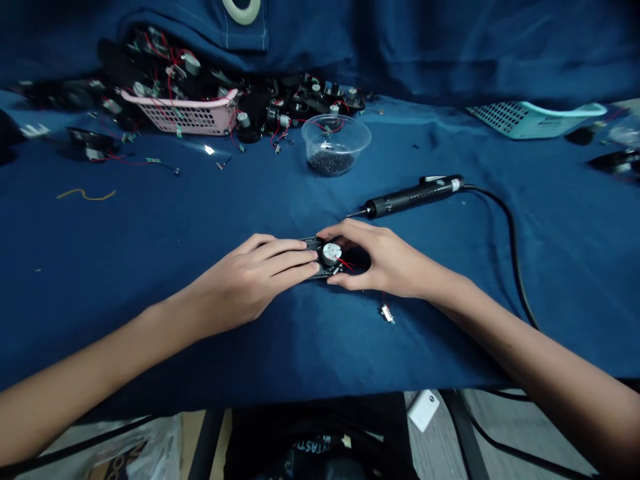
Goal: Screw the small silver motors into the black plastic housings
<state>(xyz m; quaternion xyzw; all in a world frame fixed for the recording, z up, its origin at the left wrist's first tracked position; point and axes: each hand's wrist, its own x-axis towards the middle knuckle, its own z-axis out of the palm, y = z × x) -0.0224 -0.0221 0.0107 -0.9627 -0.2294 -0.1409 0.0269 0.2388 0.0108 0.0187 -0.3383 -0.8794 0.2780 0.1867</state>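
A black plastic part (317, 244) with a round silver motor (331, 253) and red wires lies on the blue cloth between my hands. My left hand (260, 273) rests its fingers across the part's left side, covering much of it. From the right, my right hand (373, 257) curls round the part's other end, thumb at the near edge and index finger at the far edge. A small white connector (387, 313) on a red wire lies just below my right hand. Beyond that hand lies a black electric screwdriver (415, 197), its tip pointing left.
A clear bowl (336, 137) holds small dark pieces. Behind at left, a pink basket (195, 115) is heaped with black wired parts, with more beside it. A teal basket (545, 121) stands back right. The screwdriver's cable (515, 247) curves down at right. A yellowish string (86, 195) lies left.
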